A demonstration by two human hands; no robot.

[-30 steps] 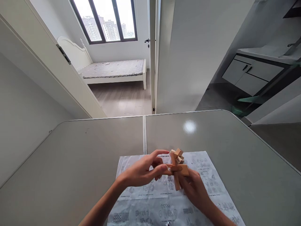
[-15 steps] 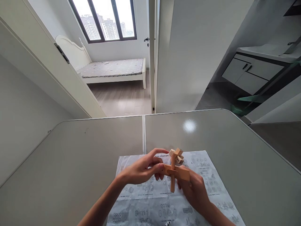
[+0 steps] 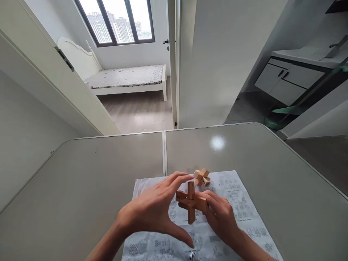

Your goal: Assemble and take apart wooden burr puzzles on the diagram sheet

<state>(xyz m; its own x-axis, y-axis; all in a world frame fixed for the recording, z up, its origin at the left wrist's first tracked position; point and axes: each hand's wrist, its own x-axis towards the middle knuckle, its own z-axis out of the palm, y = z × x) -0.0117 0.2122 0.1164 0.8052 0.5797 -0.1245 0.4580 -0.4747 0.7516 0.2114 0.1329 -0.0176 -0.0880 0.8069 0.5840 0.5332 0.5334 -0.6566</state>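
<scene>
My right hand (image 3: 224, 214) grips a wooden burr puzzle (image 3: 191, 203) by its right arm, above a printed sheet. The puzzle is made of interlocked wooden bars, with a number marked on the end of its left bar. Around its left side my left hand (image 3: 154, 204) is spread wide, thumb low and fingers above, apart from the wood. Just behind lies a second, lighter wooden burr puzzle (image 3: 202, 177), also with numbers on its bar ends. Part of the held puzzle is hidden by my right fingers.
The large paper sheet (image 3: 239, 224) with printed diagrams lies on the grey table (image 3: 95, 188). A small shiny object (image 3: 192, 256) is at the bottom edge. Beyond the table are a wall (image 3: 217, 65), a bed (image 3: 130, 76) and a cabinet (image 3: 288, 78).
My left hand has let go of the puzzle and opened wide. The puzzle has turned and shifted slightly left in my right hand. The camera view has shifted a little.
</scene>
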